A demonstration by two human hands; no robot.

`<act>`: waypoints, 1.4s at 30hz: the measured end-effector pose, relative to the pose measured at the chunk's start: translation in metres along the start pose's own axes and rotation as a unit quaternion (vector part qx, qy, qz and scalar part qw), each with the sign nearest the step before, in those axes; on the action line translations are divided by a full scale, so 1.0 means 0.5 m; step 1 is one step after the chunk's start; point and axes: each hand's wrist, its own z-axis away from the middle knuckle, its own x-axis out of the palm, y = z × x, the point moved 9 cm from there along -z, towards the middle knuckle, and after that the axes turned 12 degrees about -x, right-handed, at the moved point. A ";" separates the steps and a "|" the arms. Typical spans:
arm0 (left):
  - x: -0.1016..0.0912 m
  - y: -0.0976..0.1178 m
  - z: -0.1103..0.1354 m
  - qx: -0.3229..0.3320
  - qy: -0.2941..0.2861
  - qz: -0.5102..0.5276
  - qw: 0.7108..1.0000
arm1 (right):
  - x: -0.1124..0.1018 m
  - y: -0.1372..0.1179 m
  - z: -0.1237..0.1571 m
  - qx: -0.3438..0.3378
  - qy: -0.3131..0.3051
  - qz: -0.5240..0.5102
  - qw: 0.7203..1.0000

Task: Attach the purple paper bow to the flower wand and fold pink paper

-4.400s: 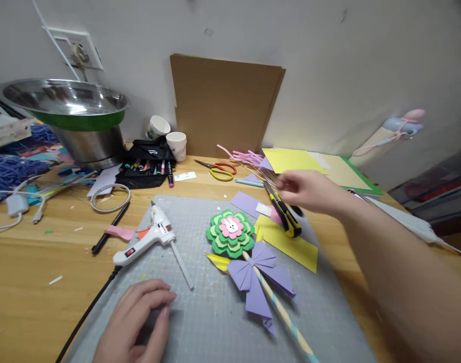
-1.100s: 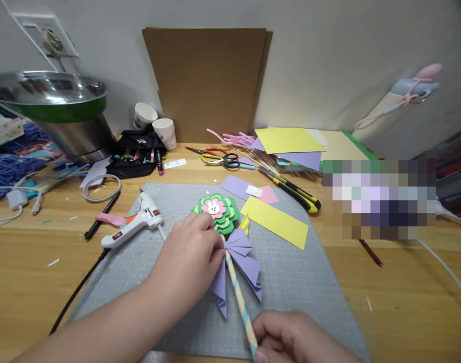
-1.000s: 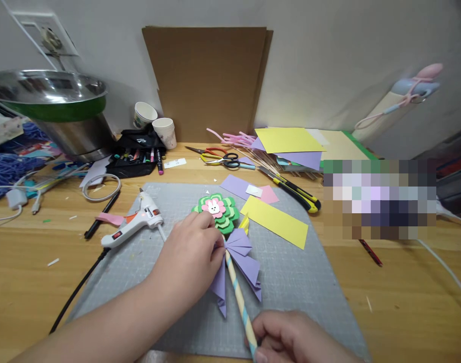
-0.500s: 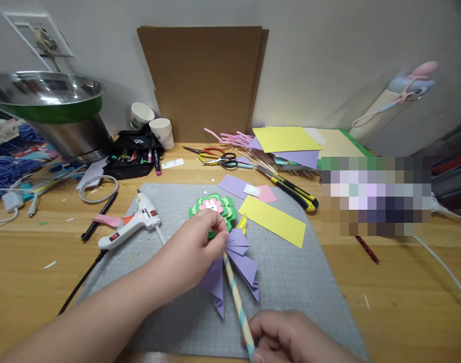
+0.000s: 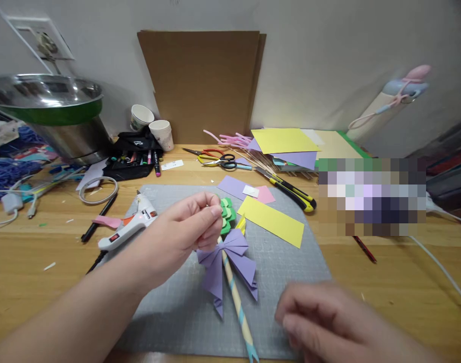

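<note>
On the grey cutting mat [image 5: 170, 322] lies a paper flower wand: a green layered paper flower [image 5: 226, 214], a purple paper bow [image 5: 236, 242] and a cream stick with a blue spiral stripe [image 5: 236, 297]. My left hand [image 5: 194, 222] is pinched closed in front of the flower and hides its left part; anything between the fingertips cannot be made out. To the right of the stick, my right hand [image 5: 325, 317] is loosely curled, slightly blurred, with nothing visible in it. A small yellow paper piece [image 5: 240, 225] sticks out beside the bow.
A white glue gun [image 5: 128, 229] lies left of my left hand. Yellow paper [image 5: 272, 222] and a utility knife [image 5: 287, 189] are to the right. Scissors [image 5: 219, 160], paper cups [image 5: 161, 135] and a steel bowl [image 5: 45, 96] stand farther back.
My right hand has let go of the striped stick and moved right. My left hand has lifted and shifted slightly left, fingers pinched, uncovering more of the bow.
</note>
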 end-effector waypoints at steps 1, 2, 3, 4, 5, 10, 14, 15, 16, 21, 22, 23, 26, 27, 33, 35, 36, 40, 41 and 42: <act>0.000 0.010 0.009 0.009 0.006 -0.007 1.000 | -0.022 -0.015 -0.008 -0.019 0.025 0.012 0.999; 0.001 0.020 0.017 0.018 0.011 -0.015 1.000 | -0.049 -0.034 -0.018 -0.044 0.065 0.025 0.997; 0.002 0.030 0.026 0.027 0.014 -0.023 0.999 | -0.074 -0.055 -0.030 -0.074 0.106 0.043 0.991; 0.004 0.039 0.035 0.036 0.018 -0.034 0.999 | -0.093 -0.077 -0.043 -0.108 0.139 0.059 0.983; 0.007 0.048 0.044 0.047 0.021 -0.047 0.998 | -0.105 -0.100 -0.058 -0.142 0.162 0.077 0.973; 0.005 0.068 0.085 0.080 0.050 -0.094 0.991 | -0.048 -0.174 -0.144 -0.244 0.080 0.056 0.965; -0.031 0.071 0.121 0.111 0.108 -0.099 0.983 | 0.008 -0.173 -0.165 -0.220 0.007 -0.009 0.975; -0.045 0.070 0.131 0.117 0.132 -0.113 0.978 | 0.009 -0.170 -0.159 -0.219 0.007 -0.001 0.976; -0.057 0.067 0.141 0.121 0.155 -0.136 0.971 | 0.007 -0.166 -0.151 -0.217 0.009 0.015 0.976; -0.086 0.009 0.176 0.074 0.200 -0.304 0.928 | -0.040 -0.115 -0.087 -0.175 0.048 0.109 0.977; -0.089 -0.010 0.181 0.054 0.200 -0.336 0.919 | -0.049 -0.100 -0.073 -0.160 0.060 0.121 0.978; -0.093 -0.029 0.186 0.036 0.200 -0.371 0.906 | -0.055 -0.088 -0.059 -0.152 0.069 0.127 0.978; -0.115 -0.076 0.196 -0.002 0.223 -0.476 0.851 | -0.062 -0.043 -0.019 -0.114 0.095 0.122 0.981; -0.126 -0.086 0.199 -0.009 0.244 -0.511 0.824 | -0.063 -0.027 -0.007 -0.098 0.107 0.117 0.982; -0.141 -0.093 0.208 0.016 0.328 -0.724 0.607 | -0.042 0.035 0.035 -0.055 0.170 0.070 0.981; -0.145 -0.103 0.210 -0.021 0.320 -0.747 0.583 | -0.013 0.053 0.035 -0.037 0.166 0.032 0.985; -0.149 -0.109 0.213 -0.044 0.314 -0.747 0.585 | 0.010 0.064 0.033 -0.020 0.154 0.001 0.988; -0.136 -0.143 0.220 -0.076 0.230 -0.672 0.700 | 0.112 0.095 0.017 0.054 0.119 -0.227 0.965; -0.123 -0.151 0.221 -0.066 0.197 -0.633 0.746 | 0.130 0.090 0.011 0.050 0.124 -0.296 0.946; -0.110 -0.156 0.222 -0.051 0.170 -0.588 0.789 | 0.146 0.079 0.005 0.041 0.124 -0.358 0.925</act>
